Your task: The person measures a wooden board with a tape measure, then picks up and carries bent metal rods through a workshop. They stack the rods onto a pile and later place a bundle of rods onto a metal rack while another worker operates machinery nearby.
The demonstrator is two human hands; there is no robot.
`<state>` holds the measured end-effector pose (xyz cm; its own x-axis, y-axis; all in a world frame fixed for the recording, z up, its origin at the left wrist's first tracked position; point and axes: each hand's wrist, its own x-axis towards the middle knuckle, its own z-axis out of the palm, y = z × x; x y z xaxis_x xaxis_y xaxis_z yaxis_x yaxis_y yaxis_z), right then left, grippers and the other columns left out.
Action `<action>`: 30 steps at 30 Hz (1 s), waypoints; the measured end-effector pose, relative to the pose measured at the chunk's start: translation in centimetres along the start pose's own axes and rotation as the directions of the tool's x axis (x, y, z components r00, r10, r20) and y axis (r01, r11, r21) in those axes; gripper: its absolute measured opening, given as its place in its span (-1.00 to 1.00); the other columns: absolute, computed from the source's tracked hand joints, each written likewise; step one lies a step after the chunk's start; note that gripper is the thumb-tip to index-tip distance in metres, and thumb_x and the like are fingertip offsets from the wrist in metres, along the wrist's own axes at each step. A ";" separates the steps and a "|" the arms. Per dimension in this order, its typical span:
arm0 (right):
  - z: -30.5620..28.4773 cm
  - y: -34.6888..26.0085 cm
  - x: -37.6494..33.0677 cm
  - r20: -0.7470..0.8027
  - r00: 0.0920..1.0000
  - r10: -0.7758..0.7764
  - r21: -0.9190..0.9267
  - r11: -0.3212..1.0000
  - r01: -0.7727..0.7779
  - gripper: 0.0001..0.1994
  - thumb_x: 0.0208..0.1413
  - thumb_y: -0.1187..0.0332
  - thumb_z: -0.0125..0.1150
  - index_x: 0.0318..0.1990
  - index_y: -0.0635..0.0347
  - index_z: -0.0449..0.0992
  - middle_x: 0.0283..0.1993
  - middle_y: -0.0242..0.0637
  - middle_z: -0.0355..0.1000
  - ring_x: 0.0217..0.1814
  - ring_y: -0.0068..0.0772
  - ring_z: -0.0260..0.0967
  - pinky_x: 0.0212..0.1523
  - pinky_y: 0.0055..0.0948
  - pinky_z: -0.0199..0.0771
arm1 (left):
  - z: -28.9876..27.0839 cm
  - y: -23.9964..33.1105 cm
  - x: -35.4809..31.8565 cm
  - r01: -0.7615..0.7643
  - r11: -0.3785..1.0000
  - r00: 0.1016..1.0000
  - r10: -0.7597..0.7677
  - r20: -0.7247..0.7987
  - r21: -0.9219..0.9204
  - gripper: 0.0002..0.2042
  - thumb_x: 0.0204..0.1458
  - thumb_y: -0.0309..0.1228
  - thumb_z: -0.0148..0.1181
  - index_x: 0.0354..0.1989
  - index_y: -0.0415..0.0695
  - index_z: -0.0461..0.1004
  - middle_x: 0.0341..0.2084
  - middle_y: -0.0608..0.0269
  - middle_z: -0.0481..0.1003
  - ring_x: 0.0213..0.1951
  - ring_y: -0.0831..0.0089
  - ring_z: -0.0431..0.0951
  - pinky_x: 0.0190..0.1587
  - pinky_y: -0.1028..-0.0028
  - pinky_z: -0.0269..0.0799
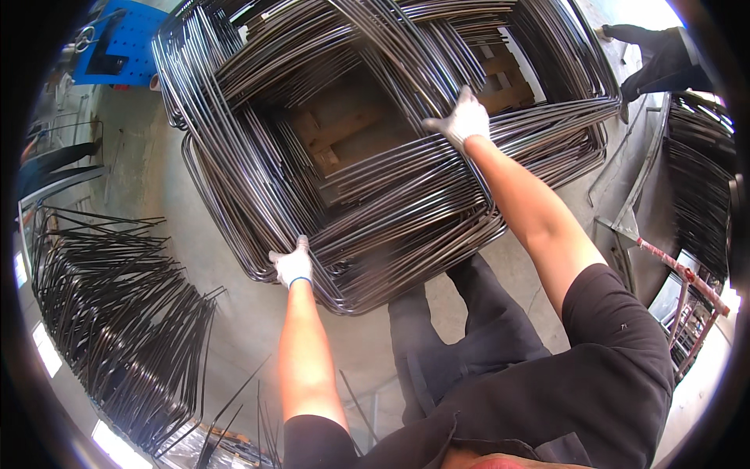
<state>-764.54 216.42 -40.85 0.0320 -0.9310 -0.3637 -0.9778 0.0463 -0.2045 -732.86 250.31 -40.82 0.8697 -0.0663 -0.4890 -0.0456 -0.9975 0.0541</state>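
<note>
Glossy, round-cornered metal frames (422,223) under white-gloved hands (293,263) (469,119)

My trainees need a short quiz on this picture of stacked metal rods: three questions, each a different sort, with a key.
1. True or false: the left hand and the right hand both wear gloves.
2. Which hand meets the stacked metal rods higher in the view? (a) left (b) right
3. Fill in: the panel at the upper left is coloured ____.

Key: 1. True. 2. (b). 3. Blue.

blue panel (144,43), reddish bar (680,270)
</note>
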 end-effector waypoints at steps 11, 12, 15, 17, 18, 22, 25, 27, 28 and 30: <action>3.8 -2.3 3.8 0.085 0.994 0.072 0.013 0.997 -0.074 -0.59 0.17 0.17 0.28 0.08 0.24 0.52 0.05 0.17 0.62 0.17 0.19 0.58 0.26 -0.04 0.54 | -1.5 2.0 1.8 -0.165 0.948 0.977 0.194 -0.086 0.272 -0.20 0.00 -0.17 0.47 0.29 -0.43 0.25 0.07 -0.36 0.55 0.10 -0.16 0.63 0.20 0.05 0.56; 3.7 -2.4 3.7 0.085 0.993 0.086 0.017 0.996 -0.087 -0.63 0.15 0.21 0.26 0.04 0.21 0.56 0.05 0.17 0.62 0.18 0.20 0.57 0.26 -0.04 0.53 | -1.4 2.0 2.7 -0.185 0.949 0.972 0.214 -0.094 0.254 -0.26 0.00 -0.21 0.44 0.27 -0.42 0.27 0.06 -0.36 0.56 0.10 -0.18 0.63 0.20 0.05 0.56; 2.8 -2.9 2.8 0.020 1.000 0.021 -0.004 1.000 -0.020 -0.69 0.16 0.28 0.26 -0.05 0.28 0.70 -0.08 0.17 0.67 0.02 0.12 0.68 0.05 -0.12 0.68 | -1.9 1.5 4.6 -0.260 0.945 0.942 0.293 -0.161 0.199 -0.43 -0.04 -0.41 0.29 0.18 -0.37 0.36 -0.04 -0.35 0.60 0.03 -0.22 0.66 0.16 0.04 0.58; 2.4 -2.8 2.4 0.015 0.999 0.049 0.081 0.995 -0.050 -0.66 0.18 0.26 0.25 -0.01 0.31 0.68 0.01 0.23 0.63 0.13 0.15 0.64 0.16 -0.10 0.63 | -3.4 1.9 5.5 -0.346 0.930 0.915 0.364 -0.175 0.125 -0.46 -0.04 -0.41 0.30 0.16 -0.33 0.38 -0.10 -0.33 0.63 -0.02 -0.21 0.68 0.13 0.04 0.59; 2.5 -2.9 2.2 0.031 0.998 0.053 0.097 0.994 -0.056 -0.63 0.20 0.22 0.25 0.02 0.32 0.66 0.05 0.24 0.62 0.16 0.16 0.62 0.20 -0.09 0.60 | -3.8 1.5 6.7 -0.367 0.923 0.904 0.383 -0.187 0.118 -0.47 -0.05 -0.41 0.29 0.15 -0.32 0.39 -0.12 -0.33 0.63 -0.04 -0.22 0.68 0.12 0.04 0.59; 6.5 -3.6 1.8 0.039 0.995 0.097 0.083 0.992 -0.100 -0.57 0.23 0.16 0.27 0.10 0.34 0.57 0.09 0.26 0.60 0.22 0.19 0.58 0.27 -0.06 0.55 | -2.7 2.1 9.0 -0.308 0.922 0.902 0.362 -0.235 0.236 -0.48 -0.01 -0.42 0.23 0.15 -0.37 0.35 -0.07 -0.37 0.61 0.00 -0.25 0.67 0.14 0.04 0.59; 8.8 -2.8 4.1 -0.031 0.996 0.083 0.044 0.996 -0.081 -0.56 0.20 0.20 0.27 0.13 0.32 0.52 0.07 0.28 0.60 0.21 0.25 0.57 0.27 -0.03 0.55 | -1.3 1.7 10.2 -0.371 0.895 0.856 0.432 -0.282 0.247 -0.50 0.00 -0.41 0.24 0.11 -0.39 0.32 -0.04 -0.44 0.57 0.00 -0.29 0.65 0.15 0.02 0.57; 6.0 -4.1 3.3 0.073 0.997 0.009 0.044 0.999 -0.012 -0.53 0.19 0.20 0.25 0.16 0.31 0.47 0.06 0.24 0.61 0.19 0.28 0.58 0.26 -0.02 0.55 | -2.7 0.4 10.4 -0.388 0.900 0.887 0.423 -0.183 0.197 -0.52 0.00 -0.39 0.26 0.06 -0.37 0.31 -0.11 -0.41 0.59 -0.04 -0.30 0.66 0.12 0.00 0.58; 6.3 -3.5 3.3 0.056 0.998 0.001 0.043 0.999 -0.003 -0.51 0.19 0.18 0.24 0.18 0.32 0.46 0.05 0.25 0.61 0.17 0.28 0.59 0.26 -0.02 0.55 | -3.3 0.6 10.3 -0.404 0.896 0.892 0.431 -0.140 0.182 -0.53 -0.01 -0.38 0.27 0.04 -0.36 0.30 -0.13 -0.40 0.60 -0.06 -0.30 0.66 0.11 -0.01 0.58; 7.7 -3.3 4.0 -0.009 1.000 -0.001 0.026 1.000 0.001 -0.49 0.20 0.15 0.20 0.17 0.37 0.45 0.05 0.31 0.60 0.18 0.29 0.59 0.27 -0.02 0.55 | -2.9 1.2 10.4 -0.357 0.907 0.913 0.389 -0.121 0.224 -0.53 -0.02 -0.38 0.26 0.04 -0.33 0.29 -0.14 -0.40 0.60 -0.06 -0.30 0.67 0.10 -0.02 0.58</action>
<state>-759.58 215.29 -48.59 0.0307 -0.9343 -0.3551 -0.9720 0.0550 -0.2287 -722.42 248.48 -43.32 0.8360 -0.4460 -0.3197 -0.4618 -0.8865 0.0291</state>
